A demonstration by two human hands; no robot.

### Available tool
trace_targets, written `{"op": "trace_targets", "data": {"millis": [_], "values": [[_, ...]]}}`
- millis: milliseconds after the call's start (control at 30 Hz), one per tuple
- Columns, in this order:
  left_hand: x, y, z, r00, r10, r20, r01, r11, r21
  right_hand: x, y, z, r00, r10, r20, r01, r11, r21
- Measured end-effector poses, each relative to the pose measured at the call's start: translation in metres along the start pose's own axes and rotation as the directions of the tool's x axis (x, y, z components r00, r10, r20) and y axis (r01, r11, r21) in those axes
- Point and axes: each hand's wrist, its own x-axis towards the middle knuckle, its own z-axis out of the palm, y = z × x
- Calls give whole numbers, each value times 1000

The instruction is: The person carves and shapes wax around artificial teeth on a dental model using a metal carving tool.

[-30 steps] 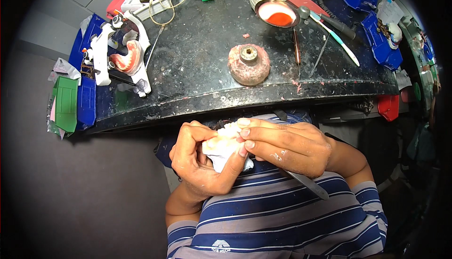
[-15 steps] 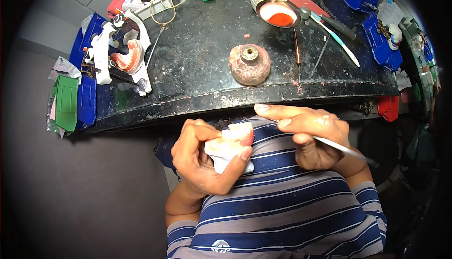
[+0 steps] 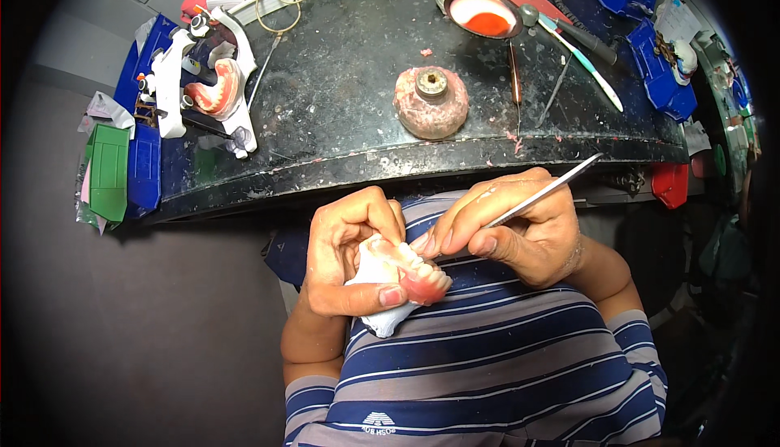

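Observation:
Over my lap, my left hand (image 3: 337, 252) is closed round a white plaster dental cast (image 3: 375, 276) that carries a pink wax denture (image 3: 424, 287) with a row of cream teeth. The thumb presses on the front of the cast, below the wax. From the other side my right hand (image 3: 524, 227) reaches in, its fingertips at the denture's teeth. A slim metal carving tool (image 3: 561, 184) lies gripped in that hand, its flat end pointing up and away to the right. The tool's other end is hidden by the fingers and the teeth.
On the black bench stand a wax-spattered spirit burner (image 3: 431, 110), a pan of red wax (image 3: 487, 18), a brown-handled wax knife (image 3: 514, 81) and a teal-and-white brush-like tool (image 3: 587, 73). A white articulator (image 3: 171, 93) with another denture (image 3: 218, 93) stands left, near blue bins (image 3: 145, 167).
The cast has turned, so its teeth now face right. My right hand has moved left onto the denture, and the tool has swung from pointing down-right to up-right.

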Motion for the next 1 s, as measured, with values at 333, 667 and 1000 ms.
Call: {"op": "trace_targets", "data": {"millis": [333, 667, 1000], "values": [[-2, 0, -3, 1000, -8, 27, 9, 999, -37, -4, 1, -4, 995, 93, 32, -95, 992, 80], [-3, 0, 8, 937, 340, -77, -278, 861, 427, -5, 9, -12, 982, 28, -185, 19, 968, 251], [0, -1, 29, 709, 699, 94, -304, 183, 935, -4, -7, 8, 926, -375, 45, 342, 785, -516]]}}
